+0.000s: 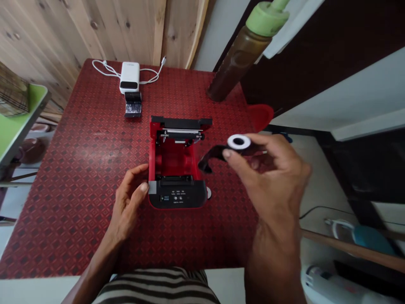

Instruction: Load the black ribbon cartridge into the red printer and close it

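A small red and black printer (177, 196) stands on the table with its lid raised. Its red inner compartment (174, 164) shows nothing lying in it. My left hand (128, 202) grips the printer's left side, thumb at the front corner and fingers along the wall. Above and to the right of the printer, my right hand (272, 169) pinches a small roll (238, 142) between thumb and fingers. The roll has a white ring-shaped end with a dark hole. A loose black strip (207, 162) hangs from it toward the printer's right wall.
A white power bank (130, 76) with a white cable lies at the back of the red patterned table (85, 169), a dark curled strip (133, 104) before it. A tall brown bottle (237, 59) with a green cap stands back right. A white disc (209, 193) touches the printer's right side.
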Motion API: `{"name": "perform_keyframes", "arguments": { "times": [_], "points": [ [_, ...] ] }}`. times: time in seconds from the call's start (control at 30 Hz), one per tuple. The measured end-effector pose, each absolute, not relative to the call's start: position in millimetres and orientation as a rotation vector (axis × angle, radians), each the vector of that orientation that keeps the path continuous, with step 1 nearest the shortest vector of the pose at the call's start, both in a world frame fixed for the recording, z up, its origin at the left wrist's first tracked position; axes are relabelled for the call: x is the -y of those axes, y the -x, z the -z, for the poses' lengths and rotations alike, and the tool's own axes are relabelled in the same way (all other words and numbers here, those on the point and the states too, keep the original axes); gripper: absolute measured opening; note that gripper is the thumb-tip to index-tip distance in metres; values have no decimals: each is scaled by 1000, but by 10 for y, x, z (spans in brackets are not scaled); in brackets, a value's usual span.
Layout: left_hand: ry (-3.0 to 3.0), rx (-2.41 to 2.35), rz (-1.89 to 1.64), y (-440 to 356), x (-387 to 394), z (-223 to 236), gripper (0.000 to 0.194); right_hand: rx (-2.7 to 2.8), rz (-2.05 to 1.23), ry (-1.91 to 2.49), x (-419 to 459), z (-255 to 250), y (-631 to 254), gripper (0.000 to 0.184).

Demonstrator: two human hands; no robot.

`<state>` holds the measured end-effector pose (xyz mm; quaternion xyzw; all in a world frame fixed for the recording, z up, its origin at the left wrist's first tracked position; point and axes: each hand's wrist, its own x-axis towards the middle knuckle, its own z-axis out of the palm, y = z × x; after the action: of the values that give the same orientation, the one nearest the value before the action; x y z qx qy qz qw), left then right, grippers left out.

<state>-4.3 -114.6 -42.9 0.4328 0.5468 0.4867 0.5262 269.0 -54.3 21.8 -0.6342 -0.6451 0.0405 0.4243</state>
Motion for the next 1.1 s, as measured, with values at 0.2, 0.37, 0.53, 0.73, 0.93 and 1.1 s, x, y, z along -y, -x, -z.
{"name": "perform_keyframes", "arguments": {
  "times": [0.2,0.37,0.53,0.73,0.93,1.1],
  "points": [
    [-1057,-1322,-1163,45,1148,456,49,1167,-146,1672,214,482,-2887,27],
    [-1061,-1315,-1162,59,1153,473,48,1535,-472,1686,293,644,-2666,21],
    [-1039,-1321,-1148,53,1154,445,50,1734,-651,1580,383,588,-2657,14],
    [-1054,-1331,-1159,43,1156,444,49,1846,-748,1509,406,549,-2723,34],
    [-1036,-1329,-1150,49,1160,450,49,1792,-728,1609,546,517,-2848,56],
    [-1021,-1293,-1150,70,1164,480,46,1790,-742,1683,952,359,-3085,28]
  ]
}}
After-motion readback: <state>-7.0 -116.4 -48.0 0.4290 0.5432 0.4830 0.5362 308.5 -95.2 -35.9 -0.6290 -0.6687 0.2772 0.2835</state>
